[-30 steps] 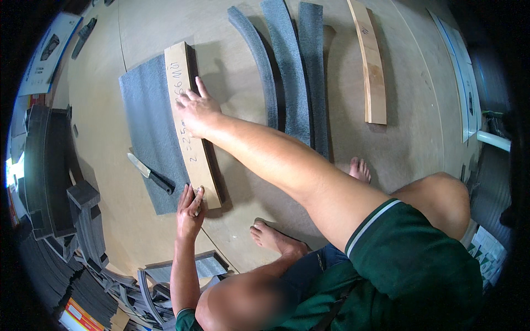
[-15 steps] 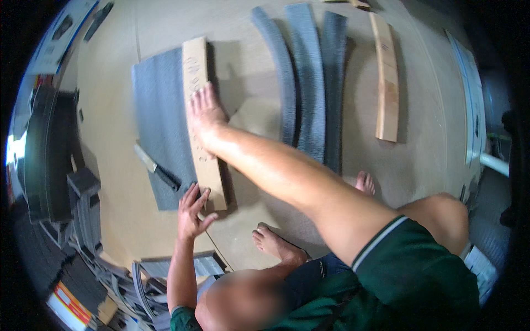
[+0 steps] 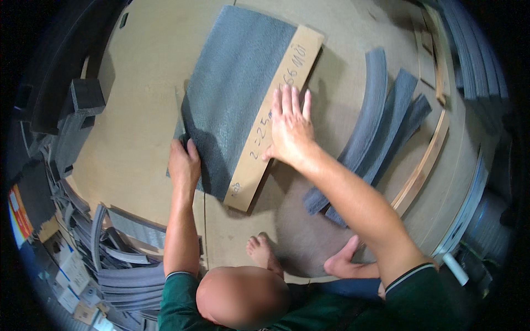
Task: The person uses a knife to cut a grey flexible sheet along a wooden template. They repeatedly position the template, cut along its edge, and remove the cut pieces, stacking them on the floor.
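Observation:
A dark grey foam-like sheet lies on the floor with a long wooden board along its right edge. My right hand presses flat on the board, fingers spread, holding nothing. At the sheet's left side, my left hand is closed around the dark handle of a knife. The thin blade points away from me, beside the sheet's left edge, and partly blurs into the background. Most of the handle is hidden in the fingers.
Right of the board lie several curved grey foam strips and a narrow wooden slat. Dark foam blocks and piled grey offcuts crowd the left. My bare feet are near the board's close end.
The knife, which lay on the sheet, is now in my left hand. My right hand stays on the board. The view has turned, so sheet and board appear tilted and shifted right.

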A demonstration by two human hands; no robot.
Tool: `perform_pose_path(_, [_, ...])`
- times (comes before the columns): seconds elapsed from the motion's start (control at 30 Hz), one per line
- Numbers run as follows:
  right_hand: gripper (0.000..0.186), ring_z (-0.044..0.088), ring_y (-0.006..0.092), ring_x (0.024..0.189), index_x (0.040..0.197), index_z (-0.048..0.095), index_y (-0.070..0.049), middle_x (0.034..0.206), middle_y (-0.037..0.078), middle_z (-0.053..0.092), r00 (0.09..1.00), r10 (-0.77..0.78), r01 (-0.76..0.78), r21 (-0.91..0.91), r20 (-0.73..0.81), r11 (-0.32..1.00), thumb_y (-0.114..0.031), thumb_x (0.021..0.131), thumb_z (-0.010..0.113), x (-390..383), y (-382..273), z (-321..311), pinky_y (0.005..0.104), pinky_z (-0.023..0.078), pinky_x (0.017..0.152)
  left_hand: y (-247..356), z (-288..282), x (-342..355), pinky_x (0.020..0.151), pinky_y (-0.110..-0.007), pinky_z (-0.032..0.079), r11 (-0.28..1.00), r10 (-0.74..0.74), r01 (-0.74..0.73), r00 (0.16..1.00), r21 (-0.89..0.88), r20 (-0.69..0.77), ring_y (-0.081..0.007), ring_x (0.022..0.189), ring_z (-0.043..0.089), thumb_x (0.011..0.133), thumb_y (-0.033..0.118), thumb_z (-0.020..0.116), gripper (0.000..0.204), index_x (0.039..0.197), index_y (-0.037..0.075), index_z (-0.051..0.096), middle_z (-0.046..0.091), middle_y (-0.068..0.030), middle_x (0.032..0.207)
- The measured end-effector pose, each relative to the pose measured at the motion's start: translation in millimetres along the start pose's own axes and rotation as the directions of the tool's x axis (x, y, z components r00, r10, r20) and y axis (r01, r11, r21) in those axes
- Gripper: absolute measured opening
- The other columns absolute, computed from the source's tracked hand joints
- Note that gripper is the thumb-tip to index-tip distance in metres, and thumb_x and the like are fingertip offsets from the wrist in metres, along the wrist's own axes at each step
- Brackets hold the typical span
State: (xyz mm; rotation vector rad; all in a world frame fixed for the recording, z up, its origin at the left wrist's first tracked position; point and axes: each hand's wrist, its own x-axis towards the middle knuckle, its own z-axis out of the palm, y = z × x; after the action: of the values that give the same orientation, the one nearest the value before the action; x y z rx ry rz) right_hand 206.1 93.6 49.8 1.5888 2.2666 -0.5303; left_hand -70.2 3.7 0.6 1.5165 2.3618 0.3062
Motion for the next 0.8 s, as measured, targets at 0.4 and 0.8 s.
perform_pose_path(0.4, [0.146,0.004,0.0529,0.163,0.167,0.013,0.01,0.173,0.039,0.008,0.936,0.053,0.025,-0.217,0.348,0.976,-0.073,0.072,0.086,14,-15,-23,0.0611,0.003,0.133,227,21,98,0.084,-0.059,0.058,0.932,0.331,-0.252,0.884,-0.259,0.331,-0.0513,0.096,0.074,0.103,0.014,0.056,0.02,0.114,-0.001,0.051,0.075,-0.03,0.1])
perform_pose_path(0.8, [0.149,0.019,0.0523,0.159,0.16,0.022,0.019,0.168,0.039,0.02,0.986,-0.026,0.036,-0.059,0.162,0.998,-0.066,0.06,0.094,12,-10,-12,0.0616,0.016,0.132,281,37,137,0.087,-0.05,0.063,0.934,0.348,-0.275,0.847,-0.231,0.401,-0.0414,0.101,0.078,0.101,0.011,0.054,0.02,0.113,-0.003,0.061,0.078,-0.0285,0.102])
